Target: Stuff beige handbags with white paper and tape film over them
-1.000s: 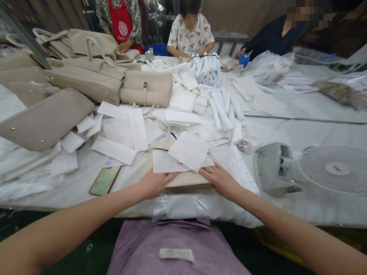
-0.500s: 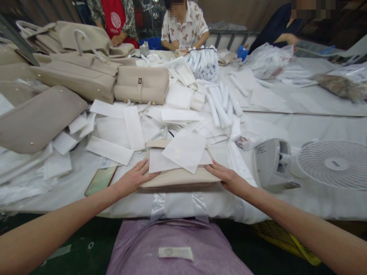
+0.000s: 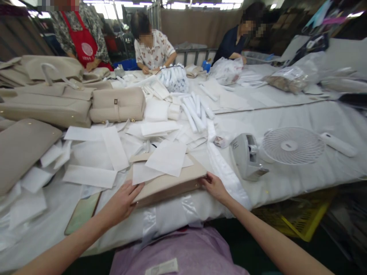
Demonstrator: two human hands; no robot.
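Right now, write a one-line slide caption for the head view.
Left hand and right hand on opposite ends of a beige bag topped with white sheets, phone and fan nearby.

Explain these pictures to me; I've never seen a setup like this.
There's no machine here: a person works with bare hands, seen by one head-worn camera looking forward and down. The left hand rests on one end of a beige bag; the right hand grips its other end. Loose white sheets lie on top. The white-covered table also carries more beige bags, white rolls, a phone and a white fan. Three other people stand or sit beyond; those hands aren't the wearer's.
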